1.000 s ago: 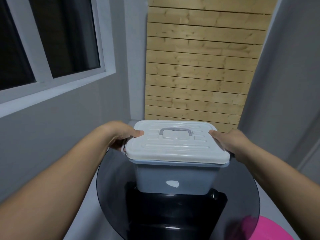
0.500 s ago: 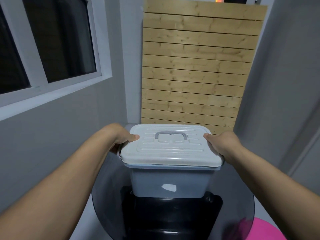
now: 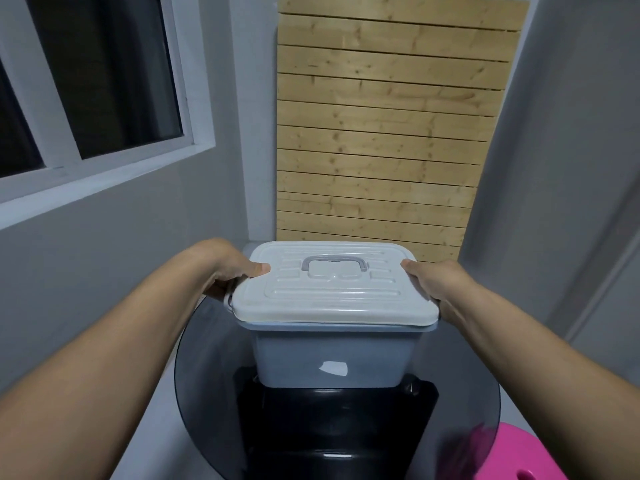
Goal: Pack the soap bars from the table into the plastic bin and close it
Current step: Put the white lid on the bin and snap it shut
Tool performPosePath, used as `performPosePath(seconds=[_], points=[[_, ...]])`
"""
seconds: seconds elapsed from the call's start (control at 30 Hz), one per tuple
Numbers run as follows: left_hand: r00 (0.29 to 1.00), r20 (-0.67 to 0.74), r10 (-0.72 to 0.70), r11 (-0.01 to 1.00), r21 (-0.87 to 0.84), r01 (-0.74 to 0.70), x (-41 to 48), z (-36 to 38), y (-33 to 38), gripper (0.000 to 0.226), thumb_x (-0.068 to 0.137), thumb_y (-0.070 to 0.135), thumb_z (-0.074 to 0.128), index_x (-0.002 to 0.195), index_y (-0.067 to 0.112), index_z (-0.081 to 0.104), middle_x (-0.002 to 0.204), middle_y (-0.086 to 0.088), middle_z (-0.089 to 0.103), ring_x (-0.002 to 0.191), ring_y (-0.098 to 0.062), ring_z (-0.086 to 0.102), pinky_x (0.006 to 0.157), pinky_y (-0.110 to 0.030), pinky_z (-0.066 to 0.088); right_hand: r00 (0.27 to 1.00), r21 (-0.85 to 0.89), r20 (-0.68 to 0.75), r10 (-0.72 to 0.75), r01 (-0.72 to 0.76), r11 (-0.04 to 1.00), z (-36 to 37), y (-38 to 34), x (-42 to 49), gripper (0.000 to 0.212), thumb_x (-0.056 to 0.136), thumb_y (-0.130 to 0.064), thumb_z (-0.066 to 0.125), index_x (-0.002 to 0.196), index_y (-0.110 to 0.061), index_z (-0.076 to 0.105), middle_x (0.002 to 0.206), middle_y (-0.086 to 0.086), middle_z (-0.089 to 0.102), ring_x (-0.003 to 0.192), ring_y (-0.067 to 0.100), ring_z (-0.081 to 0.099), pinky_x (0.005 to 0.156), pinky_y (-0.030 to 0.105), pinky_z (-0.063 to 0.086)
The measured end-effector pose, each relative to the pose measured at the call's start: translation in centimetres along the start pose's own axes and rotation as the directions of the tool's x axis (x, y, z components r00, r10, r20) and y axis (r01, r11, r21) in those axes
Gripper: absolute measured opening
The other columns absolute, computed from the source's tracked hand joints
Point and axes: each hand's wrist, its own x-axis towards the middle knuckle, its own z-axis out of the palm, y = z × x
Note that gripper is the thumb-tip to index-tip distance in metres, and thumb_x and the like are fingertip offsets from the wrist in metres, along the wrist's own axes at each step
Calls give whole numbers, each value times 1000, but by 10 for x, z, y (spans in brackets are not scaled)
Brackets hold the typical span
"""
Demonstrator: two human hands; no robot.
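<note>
Both left hand (image 3: 230, 275) and right hand (image 3: 433, 285) are clamped on the lid (image 3: 332, 299); pressed unevenly, one side may be left unlatched.

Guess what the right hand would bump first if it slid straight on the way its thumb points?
Probably the grey handle on the lid, whose edge the right hand grips.

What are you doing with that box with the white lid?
A person is holding a plastic bin at both ends. The left hand grips the left edge of the white lid, thumb on top, and the right hand grips the right edge. The white lid sits on the bin, its grey handle lying flat. The bin stands on a round dark glass table. What is inside cannot be seen.
</note>
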Motion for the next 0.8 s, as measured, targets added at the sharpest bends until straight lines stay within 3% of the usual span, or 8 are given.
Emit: performPosePath(seconds=[0.1, 0.23, 0.37, 0.53, 0.67, 0.73, 0.8], points=[[1000, 5, 14, 1000, 11, -14, 4, 0, -1, 61, 81, 41, 80, 108, -12, 68, 102, -29, 74, 96, -41, 73, 91, -47, 58, 1000, 17, 21, -3, 2, 1000, 0, -1, -1, 39, 88, -28, 72, 107, 5, 65, 99, 19, 73, 75, 31, 68, 60, 30, 52], [1000, 8, 25, 1000, 4, -25, 4, 0, -1, 63, 78, 38, 83, 107, -15, 67, 99, -33, 73, 81, -43, 73, 88, -52, 59, 999, -100, 26, -26, 29, 995, -4, -3, -6, 32, 92, -32, 65, 79, -4, 57, 63, 7, 54, 47, 21, 47, 39, 17, 35], [999, 18, 43, 999, -25, -43, 3, -1, 1, 56, 75, 32, 86, 101, -13, 66, 97, -30, 74, 87, -46, 73, 87, -55, 58, 997, -177, 45, -65, 72, 982, -10, -3, -10, 39, 94, -35, 62, 70, -7, 53, 60, 7, 53, 46, 21, 47, 43, 21, 34], [996, 84, 27, 998, -64, -21, 0, 1, -1, 46, 81, 27, 82, 99, -12, 66, 93, -27, 69, 79, -37, 66, 90, -55, 56, 987, -292, 35, -160, 163, 943, -12, 2, -13, 60, 97, -32, 56, 45, -7, 39, 25, -4, 29, 21, 11, 28, 28, 15, 25], [997, 47, 58, 995, -86, -54, -4, 6, -2, 40, 82, 28, 81, 93, -8, 66, 86, -22, 67, 73, -34, 64, 89, -50, 57, 984, -232, -6, -179, 173, 957, -9, 4, -12, 48, 95, -29, 60, 57, -11, 38, 28, -6, 33, 37, 15, 33, 38, 22, 28], [998, 30, 55, 996, -73, -53, -5, 8, -2, 44, 83, 30, 80, 100, -8, 67, 94, -22, 70, 82, -36, 67, 93, -51, 56, 984, -202, -24, -179, 170, 964, -7, 3, -12, 41, 95, -27, 63, 64, -11, 41, 38, -2, 41, 42, 17, 35, 43, 23, 28], [999, 29, 36, 998, -61, -34, -4, 9, -2, 52, 85, 32, 78, 111, -11, 66, 108, -25, 73, 94, -40, 70, 96, -52, 54, 984, -239, -17, -178, 169, 956, -7, 2, -12, 43, 95, -26, 61, 62, -9, 41, 30, -5, 36, 37, 17, 35, 40, 22, 28]])
